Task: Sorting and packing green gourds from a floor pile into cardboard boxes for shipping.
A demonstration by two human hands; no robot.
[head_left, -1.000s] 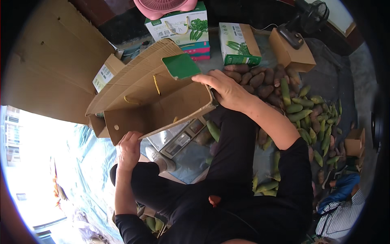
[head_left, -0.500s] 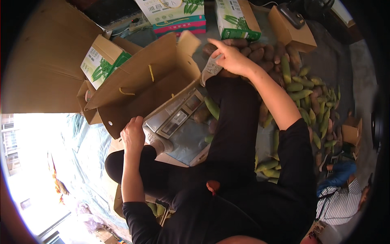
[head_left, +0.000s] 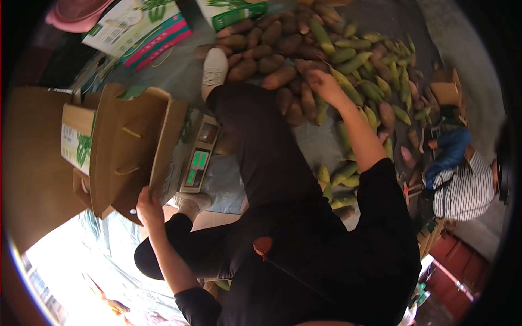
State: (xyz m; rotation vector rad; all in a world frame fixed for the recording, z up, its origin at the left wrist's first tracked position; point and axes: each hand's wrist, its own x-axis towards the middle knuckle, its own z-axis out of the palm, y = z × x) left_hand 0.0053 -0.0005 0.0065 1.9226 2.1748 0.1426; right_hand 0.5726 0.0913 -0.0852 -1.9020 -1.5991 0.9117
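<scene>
My left hand (head_left: 149, 209) is closed on the near corner of an open brown cardboard box (head_left: 157, 146), which has yellow cord handles inside. Beside the box, a digital scale (head_left: 199, 155) shows lit green digits. Out to the right, my right hand (head_left: 326, 87) is over the heap, its fingers up against a reddish-brown root vegetable (head_left: 311, 66); blur hides whether they grip it. More reddish-brown roots (head_left: 272, 63) lie to its left. Long green radishes (head_left: 353, 63) are heaped around and to the right of it.
Printed cartons (head_left: 138, 27) and a pink basin (head_left: 79, 13) stand at the far left. A large cardboard panel (head_left: 43, 163) rises left of the box. At the right are a small brown box (head_left: 446, 87) and another person in a striped top (head_left: 462, 190).
My right hand has moved from beside the open box to the heap of vegetables. My left hand stays at the box's near corner. The view has swung right, and the scale's digits now show lit.
</scene>
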